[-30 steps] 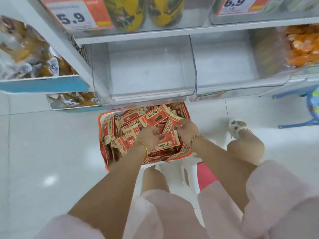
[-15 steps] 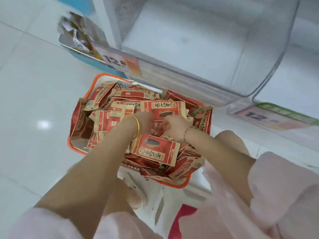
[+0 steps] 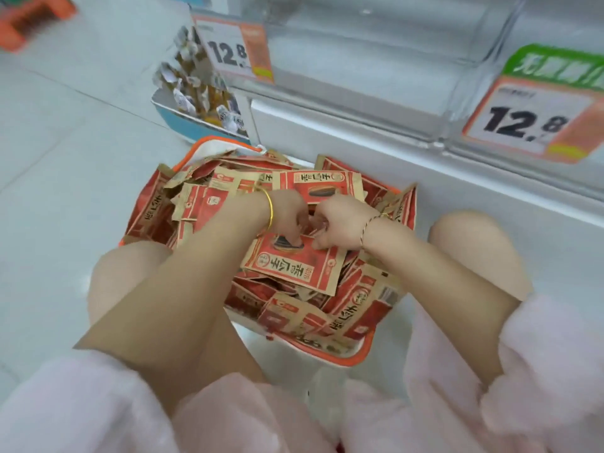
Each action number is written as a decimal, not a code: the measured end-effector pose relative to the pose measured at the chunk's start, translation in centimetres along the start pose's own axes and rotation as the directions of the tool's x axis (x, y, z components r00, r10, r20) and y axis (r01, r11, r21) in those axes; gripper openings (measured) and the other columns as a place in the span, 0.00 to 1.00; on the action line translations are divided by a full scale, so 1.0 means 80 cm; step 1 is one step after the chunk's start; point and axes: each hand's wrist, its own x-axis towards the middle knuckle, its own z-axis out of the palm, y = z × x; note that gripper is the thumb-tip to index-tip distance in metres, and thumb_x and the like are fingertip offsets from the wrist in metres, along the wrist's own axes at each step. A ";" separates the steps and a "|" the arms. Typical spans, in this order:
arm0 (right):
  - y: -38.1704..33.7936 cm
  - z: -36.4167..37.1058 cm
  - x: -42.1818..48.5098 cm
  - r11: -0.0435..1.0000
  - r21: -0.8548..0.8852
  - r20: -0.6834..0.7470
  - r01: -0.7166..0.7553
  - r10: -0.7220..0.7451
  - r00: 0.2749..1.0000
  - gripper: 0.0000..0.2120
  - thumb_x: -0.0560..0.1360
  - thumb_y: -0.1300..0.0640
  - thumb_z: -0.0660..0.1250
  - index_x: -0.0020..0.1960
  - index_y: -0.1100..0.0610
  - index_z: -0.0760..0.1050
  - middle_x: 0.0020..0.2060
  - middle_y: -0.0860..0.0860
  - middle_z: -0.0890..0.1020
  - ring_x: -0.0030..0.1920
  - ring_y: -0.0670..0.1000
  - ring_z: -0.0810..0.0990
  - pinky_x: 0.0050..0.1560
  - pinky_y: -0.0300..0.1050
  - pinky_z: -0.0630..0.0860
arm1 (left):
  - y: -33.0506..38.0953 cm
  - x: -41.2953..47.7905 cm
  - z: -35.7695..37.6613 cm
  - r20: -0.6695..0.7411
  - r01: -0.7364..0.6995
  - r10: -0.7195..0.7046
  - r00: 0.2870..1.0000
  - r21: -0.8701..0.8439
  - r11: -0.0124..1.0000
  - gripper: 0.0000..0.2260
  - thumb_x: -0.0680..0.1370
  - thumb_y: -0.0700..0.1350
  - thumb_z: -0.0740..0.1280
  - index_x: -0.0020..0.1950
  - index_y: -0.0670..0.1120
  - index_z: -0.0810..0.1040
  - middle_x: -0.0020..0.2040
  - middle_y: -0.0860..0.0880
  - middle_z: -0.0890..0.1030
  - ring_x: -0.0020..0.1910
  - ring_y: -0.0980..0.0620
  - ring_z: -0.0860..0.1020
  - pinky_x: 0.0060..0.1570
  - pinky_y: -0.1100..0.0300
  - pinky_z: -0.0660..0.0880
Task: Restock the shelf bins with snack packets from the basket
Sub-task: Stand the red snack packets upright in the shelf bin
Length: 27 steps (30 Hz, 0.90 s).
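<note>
Floor tile [image 3: 65,191], pale and glossy, spreads open to the left of the person. Clear hard-plastic shelf bins [image 3: 376,60] with rounded corners stand above, and flat price cards [image 3: 235,50] hang on their front lips. Below them the basket [image 3: 327,356], white with an orange rim, sits between the person's knees, close against the shelf base on its right side. It is heaped past its rim with snack packets [image 3: 196,204], flat crinkled rectangles printed red on kraft-brown paper. The left hand [image 3: 289,214] and right hand [image 3: 340,223] meet over the heap, fingers curled. Each pinches the far edge of the top packet [image 3: 294,266]. A smooth gold bangle [image 3: 269,207] rings the left wrist, and a thin cord [image 3: 364,228] rings the right.
</note>
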 end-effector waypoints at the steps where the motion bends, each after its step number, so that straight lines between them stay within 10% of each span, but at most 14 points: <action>1: 0.000 0.001 -0.003 1.000 -0.015 -0.010 -0.007 0.007 1.000 0.21 0.71 0.48 0.71 0.59 0.59 0.76 0.50 0.53 0.80 0.50 0.53 0.79 0.49 0.46 0.77 | 0.003 -0.004 0.002 -0.010 0.003 -0.003 1.000 -0.022 1.000 0.23 0.74 0.49 0.70 0.66 0.43 0.74 0.58 0.45 0.78 0.56 0.46 0.76 0.50 0.60 0.70; 12: 0.020 0.012 -0.017 0.995 -0.026 0.004 -0.100 0.101 0.995 0.20 0.72 0.50 0.71 0.59 0.60 0.75 0.55 0.56 0.80 0.54 0.56 0.79 0.54 0.50 0.77 | -0.007 0.023 0.025 0.075 -0.011 0.014 0.997 -0.034 0.999 0.30 0.66 0.55 0.76 0.64 0.46 0.71 0.58 0.49 0.77 0.54 0.46 0.77 0.56 0.49 0.76; 17: 0.025 -0.011 -0.018 0.993 0.073 -0.046 -0.095 0.098 0.994 0.18 0.76 0.50 0.66 0.60 0.61 0.75 0.55 0.55 0.79 0.55 0.55 0.78 0.54 0.47 0.75 | -0.023 0.015 0.006 0.087 -0.054 0.070 0.994 -0.174 0.983 0.18 0.68 0.52 0.75 0.53 0.49 0.73 0.44 0.54 0.75 0.46 0.50 0.77 0.49 0.54 0.76; 23: 0.018 -0.037 -0.033 0.931 0.366 -0.206 0.006 0.075 0.976 0.16 0.79 0.48 0.61 0.61 0.57 0.73 0.53 0.50 0.78 0.55 0.50 0.77 0.49 0.41 0.70 | -0.027 -0.021 -0.028 -0.089 -0.175 0.154 0.984 -0.339 0.924 0.09 0.72 0.49 0.73 0.37 0.52 0.73 0.36 0.52 0.74 0.37 0.54 0.73 0.38 0.60 0.70; 27: 0.008 -0.061 -0.068 0.719 0.680 -0.297 0.144 0.091 0.951 0.17 0.76 0.51 0.66 0.61 0.57 0.71 0.51 0.50 0.81 0.45 0.46 0.82 0.44 0.38 0.78 | -0.033 -0.062 -0.048 -0.174 -0.220 0.153 0.973 -0.486 0.846 0.09 0.73 0.47 0.72 0.51 0.45 0.79 0.49 0.42 0.81 0.49 0.45 0.81 0.53 0.49 0.78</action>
